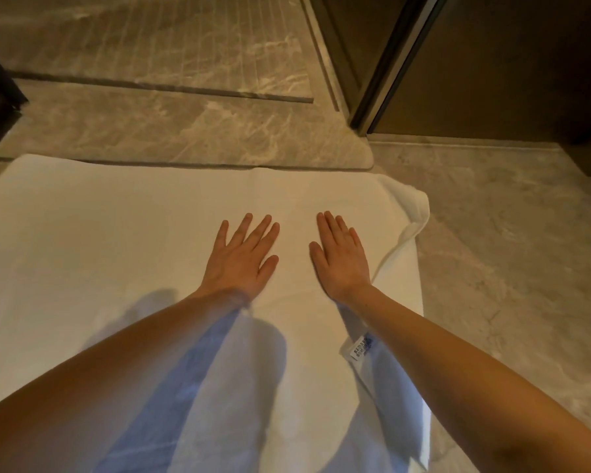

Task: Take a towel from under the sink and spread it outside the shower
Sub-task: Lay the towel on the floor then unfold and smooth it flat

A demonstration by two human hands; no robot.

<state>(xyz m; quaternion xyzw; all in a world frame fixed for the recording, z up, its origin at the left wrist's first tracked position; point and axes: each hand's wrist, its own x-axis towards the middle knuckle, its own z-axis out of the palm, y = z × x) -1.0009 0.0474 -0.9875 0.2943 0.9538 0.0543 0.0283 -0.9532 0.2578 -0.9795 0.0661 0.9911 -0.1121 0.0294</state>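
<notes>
Two hands are in view of the head camera, both pressed flat on a white towel [151,233] laid out on the floor [509,250]. The left hand [243,257] lies palm down with fingers spread wide; the right hand [342,257] lies palm down with fingers close together. Neither hand grips anything; both rest open on the cloth, near the middle of its width and just beside each other.

Position of the towel: its far edge runs along the raised marble threshold [185,131] of what is judged to be the shower entrance, touching or nearly touching that step. Its left part runs out of the picture. Its right edge lies on the open floor, apart from the dark door frame [382,80].

Defects noted: the far right corner [413,213] is folded back on itself and forms a thick roll along the right edge. A label [360,348] shows beside the right forearm, on a turned-over flap; its print is too small to read. The near part of the towel is in shadow and partly hidden by the arms, so its lie there cannot be confirmed; it may be creased.

Progress, as a judgement: the fetching step appears complete, and the towel is placed outside the shower and largely spread. Remaining work is minor: unfold the far right corner, flatten the flap with the label, and smooth the near edge.
</notes>
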